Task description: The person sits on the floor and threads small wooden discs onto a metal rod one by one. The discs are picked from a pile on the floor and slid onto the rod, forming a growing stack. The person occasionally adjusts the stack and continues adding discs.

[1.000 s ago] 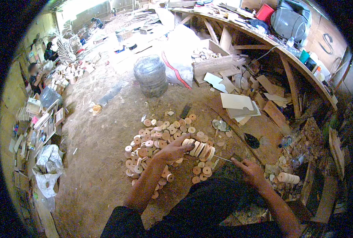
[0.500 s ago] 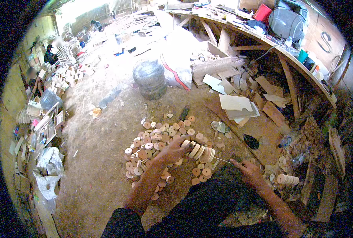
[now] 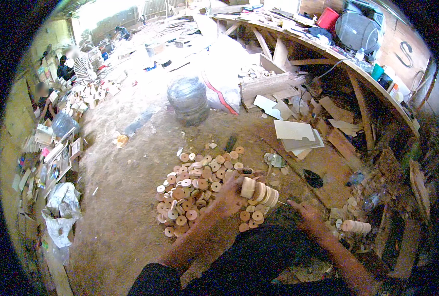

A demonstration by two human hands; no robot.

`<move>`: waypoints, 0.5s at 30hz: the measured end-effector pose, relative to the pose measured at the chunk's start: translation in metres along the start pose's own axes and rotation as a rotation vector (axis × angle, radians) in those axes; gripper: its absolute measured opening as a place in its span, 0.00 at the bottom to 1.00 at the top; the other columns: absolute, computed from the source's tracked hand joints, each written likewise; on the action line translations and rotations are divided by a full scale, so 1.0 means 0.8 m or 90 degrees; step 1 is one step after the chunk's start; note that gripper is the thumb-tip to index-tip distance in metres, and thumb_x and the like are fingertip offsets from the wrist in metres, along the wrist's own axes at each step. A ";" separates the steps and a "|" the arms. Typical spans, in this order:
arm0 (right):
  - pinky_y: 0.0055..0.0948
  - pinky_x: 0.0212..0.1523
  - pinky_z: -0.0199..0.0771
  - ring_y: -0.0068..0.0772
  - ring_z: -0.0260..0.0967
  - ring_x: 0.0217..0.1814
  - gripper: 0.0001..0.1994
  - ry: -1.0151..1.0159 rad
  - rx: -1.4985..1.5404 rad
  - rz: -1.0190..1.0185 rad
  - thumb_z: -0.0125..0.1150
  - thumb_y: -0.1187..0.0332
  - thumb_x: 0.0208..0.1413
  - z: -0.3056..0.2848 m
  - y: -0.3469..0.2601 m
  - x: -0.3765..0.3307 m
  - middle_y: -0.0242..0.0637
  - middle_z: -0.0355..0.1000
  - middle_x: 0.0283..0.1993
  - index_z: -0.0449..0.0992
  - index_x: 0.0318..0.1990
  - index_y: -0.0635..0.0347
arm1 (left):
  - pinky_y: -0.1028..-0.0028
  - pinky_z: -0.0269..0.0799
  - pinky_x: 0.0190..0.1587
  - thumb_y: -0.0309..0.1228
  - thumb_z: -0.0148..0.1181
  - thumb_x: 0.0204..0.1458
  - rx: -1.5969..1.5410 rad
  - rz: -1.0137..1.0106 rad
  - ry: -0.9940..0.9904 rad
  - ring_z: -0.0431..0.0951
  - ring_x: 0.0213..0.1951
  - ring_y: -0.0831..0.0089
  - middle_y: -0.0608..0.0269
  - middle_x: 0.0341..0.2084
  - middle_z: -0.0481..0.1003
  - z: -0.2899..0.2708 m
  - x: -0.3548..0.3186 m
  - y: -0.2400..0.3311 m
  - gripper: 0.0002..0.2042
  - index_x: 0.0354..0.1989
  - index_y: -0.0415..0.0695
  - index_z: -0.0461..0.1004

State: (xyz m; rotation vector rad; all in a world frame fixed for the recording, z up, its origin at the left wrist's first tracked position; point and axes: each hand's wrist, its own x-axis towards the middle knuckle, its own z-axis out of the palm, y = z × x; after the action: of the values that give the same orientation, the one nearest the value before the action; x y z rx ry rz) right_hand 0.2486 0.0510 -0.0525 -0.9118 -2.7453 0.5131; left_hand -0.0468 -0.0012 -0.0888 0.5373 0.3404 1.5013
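My left hand (image 3: pixel 233 191) is closed on the upper end of a row of round wooden discs (image 3: pixel 261 191), which hangs tilted above the floor. A thin metal rod (image 3: pixel 281 203) sticks out of the lower end of that row. My right hand (image 3: pixel 309 217) is closed around the rod's other end, its forefinger stretched along it. Beneath and left of my left hand spreads a pile of loose wooden discs (image 3: pixel 182 193), many with a hole in the middle. Another row of discs (image 3: pixel 356 226) lies on its side to the right of my right hand.
A plastic-wrapped bundle (image 3: pixel 187 98) stands on the dirt floor ahead. Pale board offcuts (image 3: pixel 293 129) lie beneath a long wooden workbench (image 3: pixel 323 47) on the right. Crumpled white plastic (image 3: pixel 61 212) rests at left. People (image 3: pixel 64 69) sit far left among stacked wood pieces.
My left hand has moved right with the row of discs, toward my right hand. Less of the rod shows between the row and my right hand.
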 end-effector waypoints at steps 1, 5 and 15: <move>0.44 0.42 0.73 0.52 0.72 0.42 0.36 0.010 0.014 0.004 0.63 0.78 0.40 0.003 0.005 -0.001 0.45 0.72 0.41 0.68 0.63 0.49 | 0.66 0.73 0.55 0.41 0.40 0.68 0.079 0.026 0.014 0.74 0.55 0.61 0.50 0.54 0.72 -0.002 -0.002 -0.013 0.17 0.55 0.42 0.66; 0.43 0.46 0.73 0.54 0.71 0.45 0.28 -0.035 -0.025 0.027 0.61 0.77 0.43 0.009 0.018 -0.001 0.46 0.72 0.44 0.70 0.57 0.54 | 0.69 0.71 0.57 0.40 0.44 0.67 0.373 -0.005 0.016 0.75 0.54 0.67 0.57 0.47 0.76 -0.008 -0.009 -0.069 0.17 0.56 0.42 0.68; 0.49 0.65 0.60 0.57 0.63 0.62 0.15 0.008 -0.137 -0.162 0.60 0.74 0.49 -0.036 -0.034 0.014 0.49 0.69 0.57 0.76 0.46 0.61 | 0.61 0.53 0.68 0.37 0.38 0.67 0.768 0.094 0.003 0.56 0.68 0.48 0.42 0.67 0.56 0.021 0.014 -0.109 0.22 0.64 0.38 0.62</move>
State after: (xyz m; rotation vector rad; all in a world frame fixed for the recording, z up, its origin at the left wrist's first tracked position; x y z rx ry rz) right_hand 0.2335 0.0450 -0.0145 -0.5893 -2.8875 0.1685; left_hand 0.0365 0.0094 -0.1200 1.5184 1.2498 1.3086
